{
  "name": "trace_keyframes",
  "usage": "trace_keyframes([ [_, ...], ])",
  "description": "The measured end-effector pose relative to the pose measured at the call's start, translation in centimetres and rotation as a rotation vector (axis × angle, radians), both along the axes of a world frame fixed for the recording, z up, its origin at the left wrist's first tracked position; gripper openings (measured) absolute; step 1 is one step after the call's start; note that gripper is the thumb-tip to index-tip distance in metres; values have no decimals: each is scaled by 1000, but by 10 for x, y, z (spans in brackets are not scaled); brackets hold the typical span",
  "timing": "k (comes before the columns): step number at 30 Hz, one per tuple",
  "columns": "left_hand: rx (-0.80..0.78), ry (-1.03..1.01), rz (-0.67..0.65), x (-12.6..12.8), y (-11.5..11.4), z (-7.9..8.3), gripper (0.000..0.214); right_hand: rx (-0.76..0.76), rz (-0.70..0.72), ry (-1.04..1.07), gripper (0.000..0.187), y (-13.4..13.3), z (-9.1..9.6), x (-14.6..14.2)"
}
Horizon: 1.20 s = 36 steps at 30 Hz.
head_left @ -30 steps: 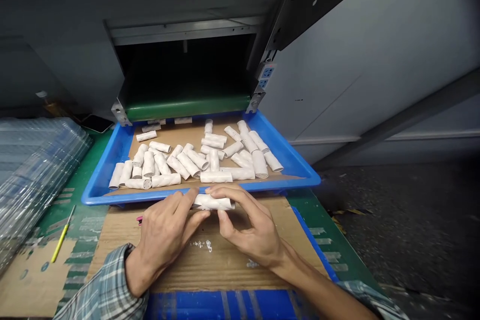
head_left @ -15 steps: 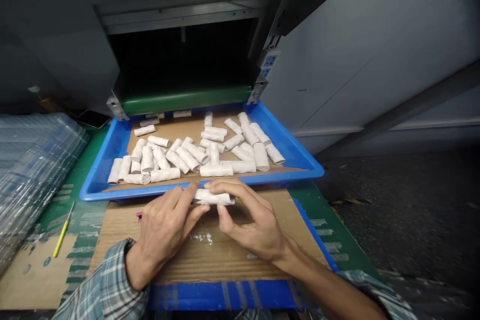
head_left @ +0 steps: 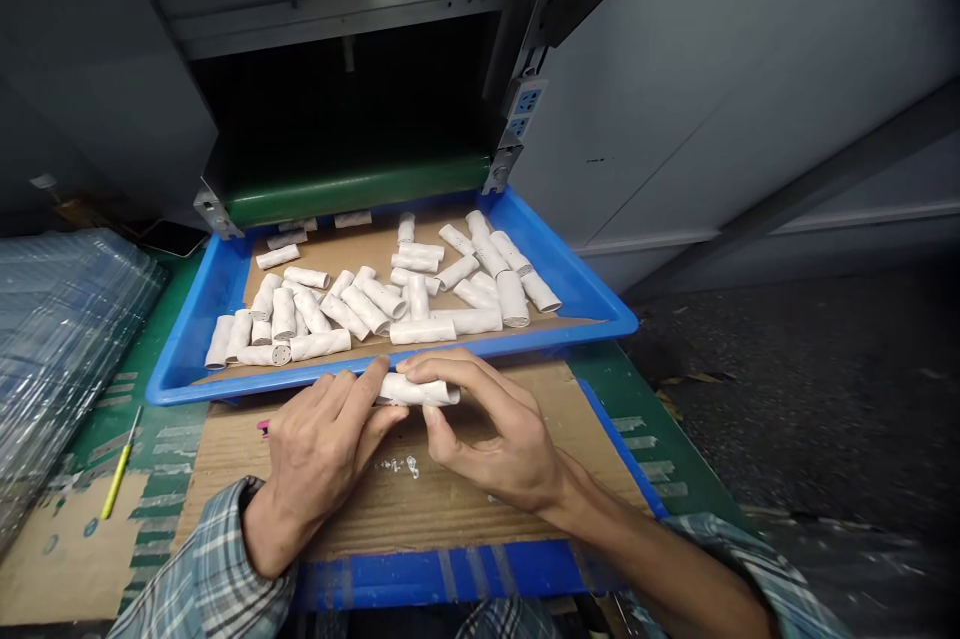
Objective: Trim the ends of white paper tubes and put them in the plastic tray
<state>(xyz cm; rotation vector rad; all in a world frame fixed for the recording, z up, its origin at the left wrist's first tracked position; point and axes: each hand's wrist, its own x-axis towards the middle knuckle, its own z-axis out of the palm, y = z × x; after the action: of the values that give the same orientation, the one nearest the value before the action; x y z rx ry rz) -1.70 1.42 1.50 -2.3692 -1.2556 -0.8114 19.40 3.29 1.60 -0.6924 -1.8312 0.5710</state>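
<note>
Here, the white tube [head_left: 416, 390] is gripped crosswise, long axis left to right, its left end pinched by the left hand [head_left: 319, 449] and its middle seemingly wrapped by the nearer right hand [head_left: 491, 439], with the tray rim [head_left: 570, 334] just beyond the grip.

The tubes [head_left: 422, 331] are white, the tray [head_left: 180, 359] bright blue (liner [head_left: 360, 254] brown), the sleeve [head_left: 210, 559] blue plaid.
</note>
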Motion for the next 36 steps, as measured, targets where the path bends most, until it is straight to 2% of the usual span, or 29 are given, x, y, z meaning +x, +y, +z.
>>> trace_keyframes([
  [6,-15,-130,-59,-2,2,-3,35,-131,59,95,34,0,-6,-1],
  [11,-305,-541,-175,-3,1,-4,29,-278,184,171,26,0,-9,-1],
  [15,-325,-708,-195,-3,0,-7,26,-363,189,225,20,0,-10,-1],
  [19,-347,-783,-179,-3,-1,-11,33,-450,200,276,36,-1,-10,-3],
  [22,-333,-815,-214,-3,-2,-12,27,-517,239,292,45,0,-9,-3],
  [25,-316,-829,-210,-3,-1,-12,28,-587,248,274,37,1,-7,-3],
  [30,-355,-834,-240,-2,2,-8,23,-511,258,251,30,2,-4,-1],
  [36,-350,-829,-221,-3,1,-10,25,-509,278,263,26,3,-3,0],
])
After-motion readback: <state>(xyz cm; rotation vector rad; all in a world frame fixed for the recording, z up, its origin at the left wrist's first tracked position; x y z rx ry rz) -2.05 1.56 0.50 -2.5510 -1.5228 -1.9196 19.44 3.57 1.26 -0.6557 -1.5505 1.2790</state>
